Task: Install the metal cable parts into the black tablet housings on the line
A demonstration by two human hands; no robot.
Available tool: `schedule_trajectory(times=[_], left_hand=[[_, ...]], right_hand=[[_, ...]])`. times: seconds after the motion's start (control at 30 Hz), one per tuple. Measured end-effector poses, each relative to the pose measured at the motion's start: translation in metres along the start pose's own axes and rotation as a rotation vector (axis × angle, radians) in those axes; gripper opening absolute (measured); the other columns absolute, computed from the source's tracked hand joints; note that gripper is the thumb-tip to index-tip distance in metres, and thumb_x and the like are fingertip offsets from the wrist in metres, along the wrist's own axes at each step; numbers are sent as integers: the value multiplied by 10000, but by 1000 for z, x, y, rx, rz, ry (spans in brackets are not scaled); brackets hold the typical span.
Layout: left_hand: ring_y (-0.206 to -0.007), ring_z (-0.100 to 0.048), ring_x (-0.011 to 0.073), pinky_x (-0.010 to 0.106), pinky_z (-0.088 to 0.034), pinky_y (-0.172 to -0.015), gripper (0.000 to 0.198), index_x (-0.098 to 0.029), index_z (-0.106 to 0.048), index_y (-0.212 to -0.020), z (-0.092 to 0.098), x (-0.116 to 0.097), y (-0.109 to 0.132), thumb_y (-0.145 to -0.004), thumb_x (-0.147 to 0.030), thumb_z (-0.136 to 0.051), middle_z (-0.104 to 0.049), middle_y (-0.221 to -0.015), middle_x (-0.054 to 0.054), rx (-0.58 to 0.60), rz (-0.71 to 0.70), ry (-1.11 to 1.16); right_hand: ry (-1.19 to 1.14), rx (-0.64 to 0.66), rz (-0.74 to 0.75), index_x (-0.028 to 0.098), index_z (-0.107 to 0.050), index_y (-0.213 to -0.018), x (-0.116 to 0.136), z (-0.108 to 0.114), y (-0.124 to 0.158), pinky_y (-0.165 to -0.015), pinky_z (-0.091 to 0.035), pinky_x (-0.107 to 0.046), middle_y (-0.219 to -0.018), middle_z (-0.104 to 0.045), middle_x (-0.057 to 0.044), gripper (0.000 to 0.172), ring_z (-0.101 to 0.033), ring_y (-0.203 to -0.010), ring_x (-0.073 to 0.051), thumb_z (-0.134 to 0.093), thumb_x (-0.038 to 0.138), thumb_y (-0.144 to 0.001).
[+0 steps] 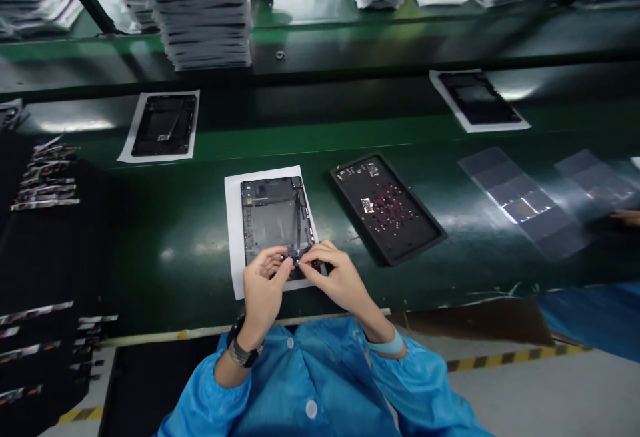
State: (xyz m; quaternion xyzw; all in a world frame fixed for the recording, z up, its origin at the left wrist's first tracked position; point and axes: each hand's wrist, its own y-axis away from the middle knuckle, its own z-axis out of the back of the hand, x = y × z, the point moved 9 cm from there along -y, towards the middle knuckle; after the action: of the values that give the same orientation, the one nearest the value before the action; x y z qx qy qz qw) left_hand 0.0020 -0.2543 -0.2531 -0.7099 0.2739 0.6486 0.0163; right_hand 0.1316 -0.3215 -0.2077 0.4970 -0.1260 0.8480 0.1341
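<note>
A black tablet housing lies on a white sheet on the green bench in front of me. Over its near end, my left hand and my right hand meet with fingertips pinched. Between them is a small dark component, too small to name. A dark flex cable runs along the housing's right part towards my fingers. Right of the housing stands a black tray with many tiny parts on red and black wires and a few small boards.
Two more housings on white sheets, a left one and a right one, lie farther back. Clear plastic sheets are at right, near another person's hand. Black racks of flex strips stand left. A tall stack sits on the shelf.
</note>
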Motion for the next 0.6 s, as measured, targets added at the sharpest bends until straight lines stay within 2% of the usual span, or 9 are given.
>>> schedule_trajectory(times=[0.4,0.6], left_hand=[[-674,-708,175,264,-576,-637,239,-145,-738,-895,3,5,-2,-717,-295,-791,-742,-736,52,1,33,-59],[-723,-719,192,282,-588,-674,216,-159,-770,-937,4,2,3,-759,-281,-762,-764,-798,63,-48,-49,-135]], right_hand=[[53,-13,24,212,-698,-741,2,0,0,-689,-440,-325,-670,-630,-29,178,-567,-721,-202,-584,198,-877],[115,28,-10,211,-701,-736,2,-3,-1,-681,-438,-312,-665,-605,-25,181,-546,-732,-203,-591,157,-869]])
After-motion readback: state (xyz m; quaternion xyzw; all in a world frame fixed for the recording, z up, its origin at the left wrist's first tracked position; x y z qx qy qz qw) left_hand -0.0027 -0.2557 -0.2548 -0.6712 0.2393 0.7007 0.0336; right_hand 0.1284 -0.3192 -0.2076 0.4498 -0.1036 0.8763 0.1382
